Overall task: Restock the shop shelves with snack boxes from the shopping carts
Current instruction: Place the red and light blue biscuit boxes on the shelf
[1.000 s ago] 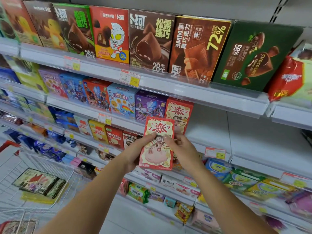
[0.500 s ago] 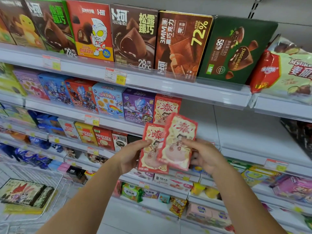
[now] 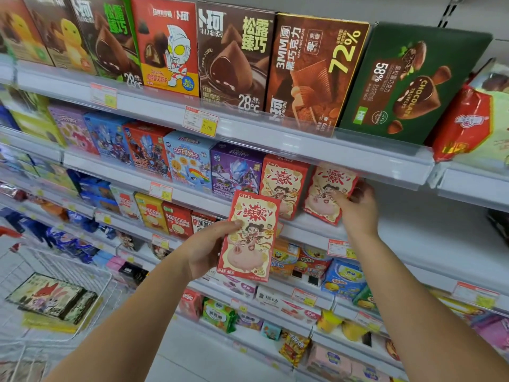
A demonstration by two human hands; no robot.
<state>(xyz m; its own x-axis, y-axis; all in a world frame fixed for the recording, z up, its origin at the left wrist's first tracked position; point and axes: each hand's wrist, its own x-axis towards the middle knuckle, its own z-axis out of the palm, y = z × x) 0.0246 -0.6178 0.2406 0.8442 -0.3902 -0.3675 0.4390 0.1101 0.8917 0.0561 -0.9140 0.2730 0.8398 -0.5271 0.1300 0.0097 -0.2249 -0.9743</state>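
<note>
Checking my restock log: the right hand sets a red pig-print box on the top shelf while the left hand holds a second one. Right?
Wrong shelf. The head view shows the right hand setting the red pig-print box on the second shelf, below the chocolate boxes; the left hand holds a second box.

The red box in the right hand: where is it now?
Head view, right of centre: the right hand holds the red box tilted at the second shelf, just right of a matching box.

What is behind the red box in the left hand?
A matching box stands on the shelf behind the held box; its lower left corner and some shelf edge are covered.
</note>
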